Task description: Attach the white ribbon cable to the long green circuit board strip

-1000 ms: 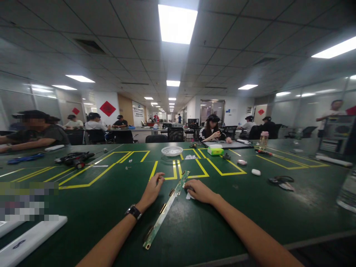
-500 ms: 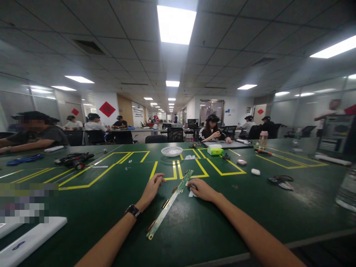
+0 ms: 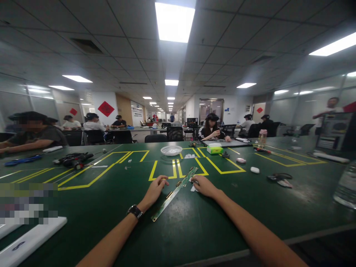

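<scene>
A long, narrow green circuit board (image 3: 172, 195) runs diagonally between my hands, with brass-coloured connectors along its left edge. My right hand (image 3: 205, 185) has its fingers curled closed against the right edge near the board's far end. Those fingertips are partly hidden. Small white scraps (image 3: 194, 188) show beneath that hand. To the left of the board is my left hand (image 3: 155, 190), fingers loosely bent and apart, with nothing visible in them. A dark watch sits on that wrist.
Beyond the hands is a white basket (image 3: 171, 150) on the green table (image 3: 194, 230), marked with yellow tape. A green-and-white box (image 3: 215, 150), white case (image 3: 254, 170) and large clear bottle (image 3: 346, 189) stand rightward. White trays (image 3: 41, 237) lie left. Several people sit around.
The board's near end has shifted away from me and slightly right; its far end has moved right. Both my hands have moved slightly right.
</scene>
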Motion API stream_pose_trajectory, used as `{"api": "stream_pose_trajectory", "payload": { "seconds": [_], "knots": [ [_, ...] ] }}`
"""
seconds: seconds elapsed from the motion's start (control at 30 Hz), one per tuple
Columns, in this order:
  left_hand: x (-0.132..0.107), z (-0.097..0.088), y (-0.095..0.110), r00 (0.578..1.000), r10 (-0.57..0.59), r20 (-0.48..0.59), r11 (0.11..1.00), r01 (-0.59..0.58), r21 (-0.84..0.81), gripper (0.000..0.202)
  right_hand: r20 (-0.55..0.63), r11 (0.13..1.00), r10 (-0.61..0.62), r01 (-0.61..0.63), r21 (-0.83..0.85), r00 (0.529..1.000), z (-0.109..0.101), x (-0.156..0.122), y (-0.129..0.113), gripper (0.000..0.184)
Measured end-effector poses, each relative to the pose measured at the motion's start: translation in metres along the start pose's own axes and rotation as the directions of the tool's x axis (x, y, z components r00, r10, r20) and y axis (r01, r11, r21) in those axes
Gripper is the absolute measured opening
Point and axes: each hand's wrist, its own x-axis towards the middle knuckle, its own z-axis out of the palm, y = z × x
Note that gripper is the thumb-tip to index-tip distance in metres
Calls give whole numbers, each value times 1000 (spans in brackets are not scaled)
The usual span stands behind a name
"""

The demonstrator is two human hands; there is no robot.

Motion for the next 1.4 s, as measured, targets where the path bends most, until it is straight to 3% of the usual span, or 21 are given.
{"api": "stream_pose_trajectory", "payload": {
  "seconds": [0.1, 0.3, 0.43, 0.73, 0.83, 1.1, 1.2, 1.4],
  "knots": [
    [0, 1, 1, 1000, 6, 3, 1000, -7, 15, 40, -25, 1000, -4, 3, -5, 1000, 1, -2, -2, 27],
    [1, 0, -2, 1000, 19, 0, 999, -19, 35, 37, 45, 964, -250, 244, 103, 967, 10, -4, -36, 30],
    [0, 1, -3, 1000, 13, 26, 999, -14, 43, 35, 81, 943, -318, 307, 126, 945, 10, -3, -48, 29],
    [0, 0, -4, 998, 41, 36, 994, -45, 97, 33, 27, 1000, -20, 20, -6, 999, -2, 1, -5, 27],
    [-1, 1, -2, 998, 42, 45, 994, -46, 102, 33, 22, 999, -39, 39, 3, 999, 0, -1, -9, 29],
    [-2, -1, 3, 998, 48, 39, 991, -53, 122, 32, 91, 947, -307, 295, 124, 947, 12, -2, -46, 32],
    [-2, 0, 2, 998, 46, 47, 990, -52, 130, 32, 101, 963, -266, 259, 81, 959, 7, 0, -41, 30],
    [-4, 1, 6, 997, 39, 62, 991, -46, 122, 30, 37, 999, -41, 41, -14, 998, -4, -2, -17, 28]
  ]
}}
